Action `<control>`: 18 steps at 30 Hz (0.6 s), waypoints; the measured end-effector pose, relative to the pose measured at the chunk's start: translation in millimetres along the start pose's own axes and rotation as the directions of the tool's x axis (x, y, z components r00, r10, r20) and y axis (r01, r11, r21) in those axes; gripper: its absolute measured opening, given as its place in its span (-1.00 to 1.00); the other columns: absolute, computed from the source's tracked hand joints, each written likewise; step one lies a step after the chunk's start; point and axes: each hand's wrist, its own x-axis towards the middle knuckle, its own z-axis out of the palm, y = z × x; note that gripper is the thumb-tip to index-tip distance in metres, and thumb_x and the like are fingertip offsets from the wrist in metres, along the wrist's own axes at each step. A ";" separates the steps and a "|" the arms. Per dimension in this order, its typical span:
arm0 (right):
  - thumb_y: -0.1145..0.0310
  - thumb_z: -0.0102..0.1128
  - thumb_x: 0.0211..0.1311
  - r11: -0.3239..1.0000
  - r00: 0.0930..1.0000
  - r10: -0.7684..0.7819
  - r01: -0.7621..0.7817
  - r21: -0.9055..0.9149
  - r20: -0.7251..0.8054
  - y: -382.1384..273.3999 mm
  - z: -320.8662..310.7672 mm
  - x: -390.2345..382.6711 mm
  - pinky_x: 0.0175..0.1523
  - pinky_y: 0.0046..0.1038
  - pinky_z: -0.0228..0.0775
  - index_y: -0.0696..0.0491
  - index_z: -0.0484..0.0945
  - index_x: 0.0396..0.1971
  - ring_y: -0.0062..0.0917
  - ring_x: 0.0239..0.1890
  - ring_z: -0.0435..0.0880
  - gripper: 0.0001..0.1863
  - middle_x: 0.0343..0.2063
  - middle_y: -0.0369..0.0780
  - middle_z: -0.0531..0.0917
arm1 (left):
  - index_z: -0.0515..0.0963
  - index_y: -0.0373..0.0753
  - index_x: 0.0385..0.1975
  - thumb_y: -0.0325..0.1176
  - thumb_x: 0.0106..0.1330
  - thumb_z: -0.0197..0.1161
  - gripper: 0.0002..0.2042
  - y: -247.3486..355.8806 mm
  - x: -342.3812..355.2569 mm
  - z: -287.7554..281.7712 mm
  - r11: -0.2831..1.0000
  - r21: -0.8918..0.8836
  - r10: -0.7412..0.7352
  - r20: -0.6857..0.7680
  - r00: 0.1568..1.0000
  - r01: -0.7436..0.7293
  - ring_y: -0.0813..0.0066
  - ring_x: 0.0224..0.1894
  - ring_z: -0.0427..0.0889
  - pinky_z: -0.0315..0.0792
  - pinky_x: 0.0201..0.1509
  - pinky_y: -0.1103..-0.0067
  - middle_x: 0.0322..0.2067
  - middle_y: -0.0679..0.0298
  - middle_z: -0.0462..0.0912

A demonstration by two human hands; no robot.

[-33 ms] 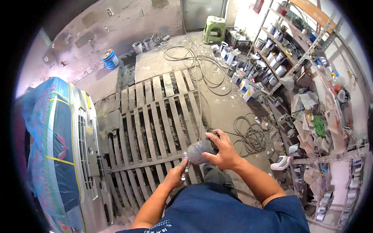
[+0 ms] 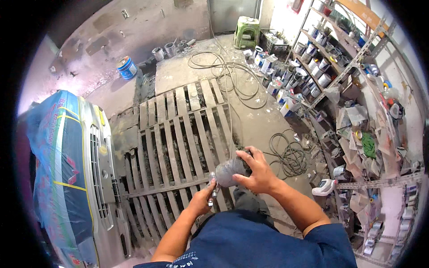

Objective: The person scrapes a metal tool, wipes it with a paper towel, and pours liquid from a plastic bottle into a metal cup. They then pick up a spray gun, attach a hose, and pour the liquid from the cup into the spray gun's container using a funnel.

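Head view: hold unchanged from the frame just before; the surroundings sit very slightly shifted, likely a small head movement. Reading: both hands remain committed to the same piece, nothing passed over or set down. Right hand (image 2: 257,174) spread wide, thumb on the near side and fingers over the far side, grasping the right end of a grey cup (image 2: 230,173) lying sideways in the air. Left hand (image 2: 202,200) much narrower, thumb and fingers closed around a metal fitting (image 2: 211,202) at the cup's left end; from where I stand, cannot tell whether the two are joined or only touching. Cup is held roughly above the right edge of the slatted grating (image 2: 167,187). Bumper (image 2: 106,184), partly masked, stands along the grating's left edge.
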 end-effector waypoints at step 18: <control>0.09 0.34 -0.06 0.978 0.997 -0.066 0.055 -0.202 -0.048 85.7 -160.9 100.1 0.20 -0.11 0.20 -0.02 0.38 0.13 0.05 0.15 0.29 -0.31 0.09 0.16 0.32 | 0.05 -0.19 0.32 -0.24 -0.01 0.39 -0.13 115.0 180.0 -44.6 0.986 0.047 0.167 -0.127 0.978 -0.163 0.00 0.17 0.32 0.24 0.24 0.31 0.09 -0.08 0.31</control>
